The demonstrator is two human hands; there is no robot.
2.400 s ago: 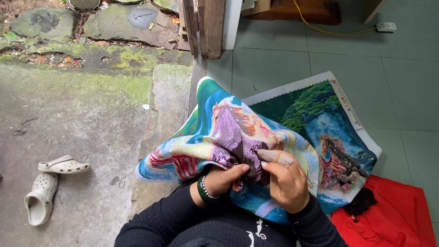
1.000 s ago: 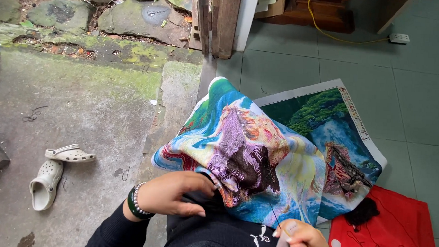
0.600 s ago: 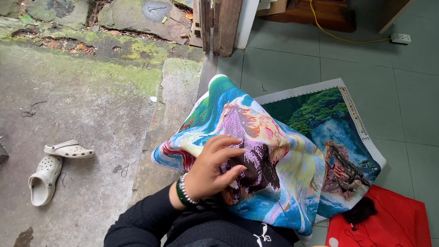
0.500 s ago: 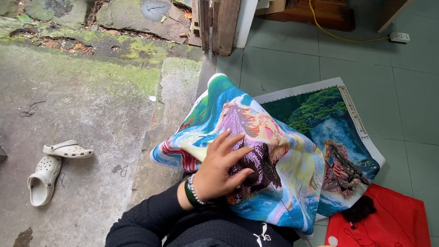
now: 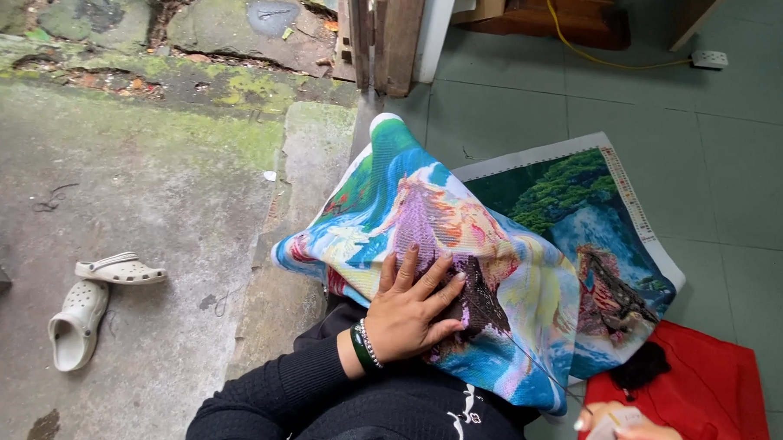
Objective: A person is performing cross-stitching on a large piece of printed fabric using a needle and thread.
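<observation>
While the left hand [image 5: 410, 312] lies flat, grasping nothing, on the multicoloured cross-stitch canvas [image 5: 460, 257], the right hand [image 5: 631, 437], below-right of it, pinches a taut thread [image 5: 534, 365].

Two floors meeting at a stone step

On the left lies mossy concrete ground [image 5: 133, 176], with a pair of pale clogs [image 5: 93, 305] near its left edge and flat stones [image 5: 233, 24] along the far side. A stone step [image 5: 311, 156] divides it from the green tiled floor [image 5: 740, 171] on the right. On the tiles lie the trailing end of a colourful canvas [image 5: 599, 245], a red bag [image 5: 707, 387] near right, a yellow cable [image 5: 605, 58] running to a white socket [image 5: 708, 59] at the far side, and wooden furniture [image 5: 546, 13] at the far edge.
</observation>
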